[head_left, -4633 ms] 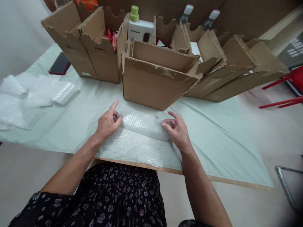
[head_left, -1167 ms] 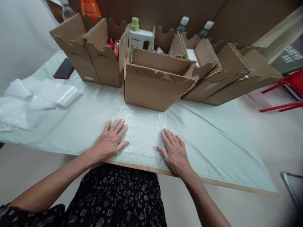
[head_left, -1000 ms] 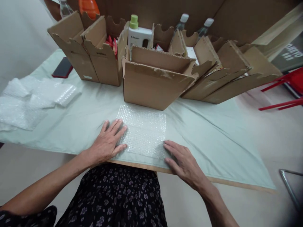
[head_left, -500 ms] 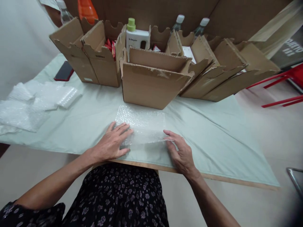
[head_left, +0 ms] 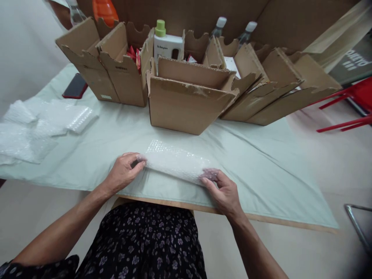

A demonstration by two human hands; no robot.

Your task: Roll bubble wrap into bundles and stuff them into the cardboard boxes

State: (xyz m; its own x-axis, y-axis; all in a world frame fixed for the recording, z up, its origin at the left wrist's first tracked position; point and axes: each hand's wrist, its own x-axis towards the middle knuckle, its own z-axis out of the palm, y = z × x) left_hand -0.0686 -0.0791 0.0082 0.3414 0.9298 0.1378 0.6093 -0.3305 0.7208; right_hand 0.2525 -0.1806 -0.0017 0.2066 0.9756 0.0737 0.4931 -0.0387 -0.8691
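A piece of clear bubble wrap (head_left: 177, 161) lies in front of me on the cloth-covered table, its near edge raised and folded over. My left hand (head_left: 124, 170) pinches its left end between thumb and fingers. At the right end my right hand (head_left: 223, 188) grips it, the thumb on the near side and the fingers showing through the plastic. More bubble wrap (head_left: 46, 126) is heaped on the table's left side.
Several open cardboard boxes (head_left: 186, 106) line the back of the table; one holds a white bottle with a green cap (head_left: 165, 44). A dark phone (head_left: 75, 86) lies at the left. A red stool (head_left: 354, 100) stands on the floor at right.
My left hand has gone from lying flat on the bubble wrap to pinching its left end. The near edge has been lifted and folded over, and the sheet now slants down to the right.
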